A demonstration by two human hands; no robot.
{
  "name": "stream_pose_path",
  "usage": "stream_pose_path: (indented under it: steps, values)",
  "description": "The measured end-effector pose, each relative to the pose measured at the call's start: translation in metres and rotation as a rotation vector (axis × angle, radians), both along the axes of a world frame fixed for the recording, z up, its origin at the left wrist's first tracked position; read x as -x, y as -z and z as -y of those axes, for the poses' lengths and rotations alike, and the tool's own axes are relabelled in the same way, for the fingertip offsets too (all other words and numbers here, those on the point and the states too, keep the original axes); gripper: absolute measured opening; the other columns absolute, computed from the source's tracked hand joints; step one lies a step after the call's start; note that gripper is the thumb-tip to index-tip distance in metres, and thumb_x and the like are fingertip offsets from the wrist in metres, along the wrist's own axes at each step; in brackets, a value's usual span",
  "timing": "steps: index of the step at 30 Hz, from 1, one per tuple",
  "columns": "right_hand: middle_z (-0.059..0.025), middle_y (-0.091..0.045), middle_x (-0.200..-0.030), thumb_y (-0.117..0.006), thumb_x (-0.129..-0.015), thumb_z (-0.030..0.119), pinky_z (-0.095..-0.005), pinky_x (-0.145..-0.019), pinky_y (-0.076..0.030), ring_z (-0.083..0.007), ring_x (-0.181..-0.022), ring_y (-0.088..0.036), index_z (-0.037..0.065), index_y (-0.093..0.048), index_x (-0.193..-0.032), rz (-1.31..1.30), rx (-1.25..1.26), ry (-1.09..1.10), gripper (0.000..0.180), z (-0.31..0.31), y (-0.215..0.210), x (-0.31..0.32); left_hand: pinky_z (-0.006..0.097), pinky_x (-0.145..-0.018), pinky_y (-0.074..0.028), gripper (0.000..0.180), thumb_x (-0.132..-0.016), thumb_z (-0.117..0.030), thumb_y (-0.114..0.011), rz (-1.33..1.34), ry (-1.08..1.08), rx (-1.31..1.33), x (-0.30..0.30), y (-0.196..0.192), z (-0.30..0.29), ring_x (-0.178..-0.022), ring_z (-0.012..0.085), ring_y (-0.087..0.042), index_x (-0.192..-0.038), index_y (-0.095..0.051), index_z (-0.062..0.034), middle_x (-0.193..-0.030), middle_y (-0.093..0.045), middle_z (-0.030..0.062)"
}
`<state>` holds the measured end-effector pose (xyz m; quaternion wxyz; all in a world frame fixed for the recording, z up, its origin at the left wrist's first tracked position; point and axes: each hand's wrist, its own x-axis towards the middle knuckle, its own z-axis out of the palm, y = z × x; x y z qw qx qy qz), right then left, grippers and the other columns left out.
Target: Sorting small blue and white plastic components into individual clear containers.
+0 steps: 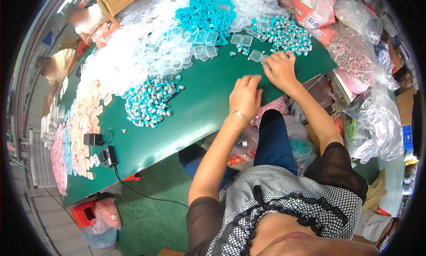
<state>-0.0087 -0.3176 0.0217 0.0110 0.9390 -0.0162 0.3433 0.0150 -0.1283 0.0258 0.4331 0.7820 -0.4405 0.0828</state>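
Note:
At the near edge of the green table [195,94], my left hand [246,97] is raised with its fingers bent together. Its fingertips are smeared by motion, and I cannot make out anything in them. Farther right, my right hand [280,70] curls its fingers down onto the edge of a small clear plastic case [256,56]. Just beyond lie a few small teal-and-grey striped pieces [242,49] and another open clear case [241,39]. A large heap of the striped pieces [290,36] sits beyond my right hand.
Clear cases [133,51] and teal cord-like pieces [206,11] are piled across the far side. Another striped heap [151,100] lies left, near peach cases [88,109] and a black adapter [108,156] with a cable. Filled plastic bags [357,51] crowd the right. Two people [57,67] sit far left.

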Motion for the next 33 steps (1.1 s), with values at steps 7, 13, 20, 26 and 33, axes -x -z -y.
stream_pose_path:
  steps: [7,13,20,26,33]
  values:
    - [-0.0084,-0.063,-0.082,-0.061,-0.078,0.009,-0.0408,-0.08,-0.044,-0.0271,-0.088,-0.058,0.008,-0.066,-0.092,-0.143,-0.421,-0.289,0.015,0.013,0.005,-0.038,0.041,-0.08,-0.047,0.052,-0.07,-0.019,-0.075,0.121,-0.204,-0.208,-0.023,0.016,0.019,-0.095,0.0335,-0.056,-0.117,-0.056,-0.0097,-0.107,-0.06,0.012]
    - [-0.0059,-0.061,-0.095,-0.058,-0.08,0.011,-0.045,-0.077,-0.045,-0.0286,-0.094,-0.057,0.014,-0.066,-0.09,-0.07,-0.043,-0.059,0.013,0.048,0.016,-0.108,0.039,-0.072,-0.046,0.031,-0.067,-0.03,-0.077,0.213,-0.311,-0.285,-0.02,0.023,0.027,-0.091,0.0269,-0.056,-0.09,-0.067,-0.0132,-0.097,-0.061,0.0057]
    - [-0.0044,-0.061,-0.088,-0.06,-0.079,0.012,-0.0417,-0.077,-0.042,-0.0267,-0.09,-0.059,0.013,-0.062,-0.086,-0.112,-0.051,-0.181,0.007,0.051,-0.001,-0.086,0.04,-0.071,-0.046,0.025,-0.068,-0.027,-0.075,0.253,-0.328,-0.222,-0.015,0.022,-0.03,-0.089,0.0275,-0.059,-0.081,-0.063,-0.009,-0.093,-0.062,0.007]
    - [-0.0025,-0.059,-0.083,-0.058,-0.077,0.008,-0.0382,-0.077,-0.039,-0.0209,-0.081,-0.057,0.013,-0.062,-0.088,-0.081,0.102,-0.501,0.012,-0.044,-0.017,-0.006,0.04,-0.074,-0.046,0.019,-0.071,-0.019,-0.071,0.274,-0.313,-0.204,-0.015,0.019,-0.091,-0.095,0.0293,-0.059,-0.082,-0.061,-0.0069,-0.1,-0.062,0.009]
    - [-0.0026,-0.058,-0.083,-0.057,-0.076,0.007,-0.0365,-0.076,-0.04,-0.0203,-0.082,-0.057,0.011,-0.063,-0.089,-0.178,-0.03,-0.696,0.015,-0.105,0.0,-0.008,0.041,-0.08,-0.047,0.021,-0.071,-0.017,-0.071,0.249,-0.342,-0.275,-0.014,0.016,-0.142,-0.101,0.0318,-0.056,-0.087,-0.062,-0.0065,-0.108,-0.06,0.0123]
